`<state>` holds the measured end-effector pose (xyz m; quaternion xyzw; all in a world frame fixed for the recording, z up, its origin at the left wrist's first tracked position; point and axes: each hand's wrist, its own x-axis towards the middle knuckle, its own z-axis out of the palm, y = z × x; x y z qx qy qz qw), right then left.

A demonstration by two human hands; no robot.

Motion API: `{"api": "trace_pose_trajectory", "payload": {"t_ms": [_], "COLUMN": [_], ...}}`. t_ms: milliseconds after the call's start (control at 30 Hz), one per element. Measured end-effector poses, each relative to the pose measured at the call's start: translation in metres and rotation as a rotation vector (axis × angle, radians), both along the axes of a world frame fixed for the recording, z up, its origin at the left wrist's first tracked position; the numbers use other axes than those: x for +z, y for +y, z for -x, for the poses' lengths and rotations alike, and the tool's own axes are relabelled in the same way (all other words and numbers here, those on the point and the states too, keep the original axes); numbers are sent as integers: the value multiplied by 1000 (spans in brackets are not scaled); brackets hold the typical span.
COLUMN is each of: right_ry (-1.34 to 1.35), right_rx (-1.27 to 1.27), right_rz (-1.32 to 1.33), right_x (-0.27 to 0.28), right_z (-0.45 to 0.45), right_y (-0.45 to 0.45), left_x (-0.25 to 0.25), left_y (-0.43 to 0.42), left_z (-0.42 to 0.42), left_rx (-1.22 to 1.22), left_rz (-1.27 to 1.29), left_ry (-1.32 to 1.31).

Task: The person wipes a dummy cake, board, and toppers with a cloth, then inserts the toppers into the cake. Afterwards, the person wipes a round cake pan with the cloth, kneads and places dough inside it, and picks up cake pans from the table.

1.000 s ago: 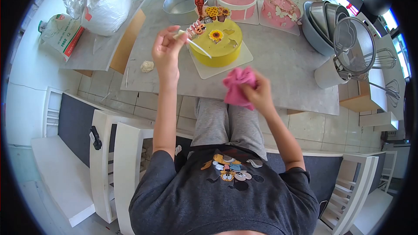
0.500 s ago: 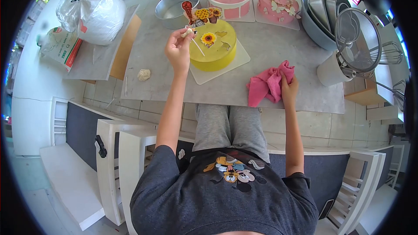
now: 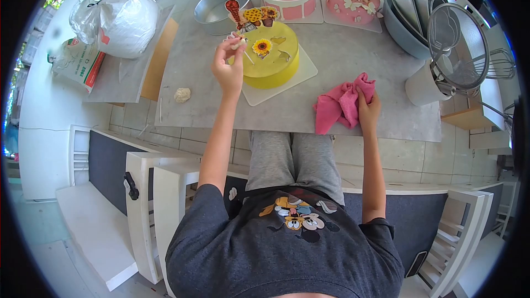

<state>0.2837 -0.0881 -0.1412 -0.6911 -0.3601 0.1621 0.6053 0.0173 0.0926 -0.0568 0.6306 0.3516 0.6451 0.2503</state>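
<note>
My left hand (image 3: pixel 227 69) is closed in a pinch on a small pale cake topper (image 3: pixel 241 42) with a thin white stick; the fingers hide part of it. The hand is at the left side of a round yellow cake (image 3: pixel 270 77) on a white square board (image 3: pixel 303 74). A sunflower decoration (image 3: pixel 262 48) lies on the cake's top, and taller sunflower-and-boot toppers (image 3: pixel 251 16) stand at its back edge. On the table near the front edge, my right hand (image 3: pixel 370 110) grips a crumpled pink cloth (image 3: pixel 337 107).
Behind are a round metal cake tin (image 3: pixel 215 8) and two pink cakes. Metal bowls (image 3: pixel 397 22), a sieve (image 3: pixel 459 47), whisks and a white container (image 3: pixel 420 85) crowd the right side. A pale lump (image 3: pixel 182 95) sits at left; plastic bags (image 3: pixel 127 22) lie on the side table.
The stick topper in my left hand has come slightly nearer the yellow cake, with its stick turned a little. My right hand still rests with the pink cloth. The whole view has shifted slightly.
</note>
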Motion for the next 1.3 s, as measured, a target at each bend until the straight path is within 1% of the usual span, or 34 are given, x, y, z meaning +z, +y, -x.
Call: {"api": "trace_pose_trajectory", "payload": {"t_ms": [67, 133, 200, 233, 300, 333, 400, 533, 600, 633, 667, 700, 733, 767, 800, 833, 867, 900, 933, 967, 1000, 1033, 1067, 1100, 1133, 1167, 1200, 1233, 1300], "right_ry": [-27, 6, -4, -15, -22, -28, -31, -18, -27, -31, -37, -69, -101, -107, -338, -569, -578, -733, -886, -893, -905, -903, -910, -939, -963, -972, -986, -1001, -1007], "right_rx": [-11, 3, 0, -6, -5, -8, -5, -4, -19, -33, -32, -131, -228, -221, -302, -384, -378, -378, -379, -375, -58, 260, 264, 387, 506, 504, 562, 616, 585], "right_rz": [7, 27, 6, -15, -8, 0, -5, 6, -11, -29, -34, -122, -213, -221, -231, -242, -258, -229, -200, -213, -216, -210, -214, -46, 124, 119, 171, 224, 202], "right_x": [-2, -4, -3, -3, -4, -4, -5, -2, -2, -1, -1, 3, 7, 10, 14, 19, 24, 32, 38, 41, 43, 45, 47, 48, 49, 42, 30, 26, 20], "right_z": [-2, -3, -2, -1, -2, -2, -2, -1, 0, 0, 2, 9, 13, 14, 14, 16, 20, 29, 36, 39, 42, 45, 52, 61, 69, 76, 82, 88, 99], "right_y": [0, 0, 0, 1, 1, 1, 1, 0, 0, 1, 1, 2, 2, 2, 0, -2, -7, -12, -11, -6, -2, 2, 11, 23, 33, 41, 49, 55, 55], "left_x": [1, 1, 0, 0, -1, -5, -10, -10, -10, -10, -11, -10, -10, -11, -10, -5, 1, 8, 12, 17, 20, 20, 17, 12, 4, -5, -12, -17, -21], "left_y": [-8, -10, -11, -11, -11, -11, -13, -17, -14, -13, -13, -15, -16, -18, -20, -25, -28, -26, -16, -5, 7, 27, 58, 86, 111, 137, 156, 168, 191], "left_z": [2, 3, 8, 10, 14, 15, 13, 11, 10, 11, 14, 17, 17, 16, 16, 19, 22, 23, 27, 36, 45, 55, 63, 68, 70, 70, 69, 67, 60], "left_rx": [-31, -60, -104, -99, -93, -90, -95, -64, -110, -110, -116, -121, -116, -102, -87, -78, -70, -62, -51, 62, 172, 178, 153, 125, 125, 83, 33, 25, 133], "left_rz": [23, 46, 163, 162, 264, 263, 331, 250, 146, 141, 214, 288, 283, 211, 139, 132, 59, -17, -29, 4, 40, 39, 226, 412, 408, 645, 874, 859, 900], "left_ry": [12, 25, 35, 34, 225, 222, 350, 373, 277, 270, 285, 299, 292, 344, 395, 385, 313, 239, 227, 47, -135, -143, -212, -279, -286, -277, -265, -275, -144]}}
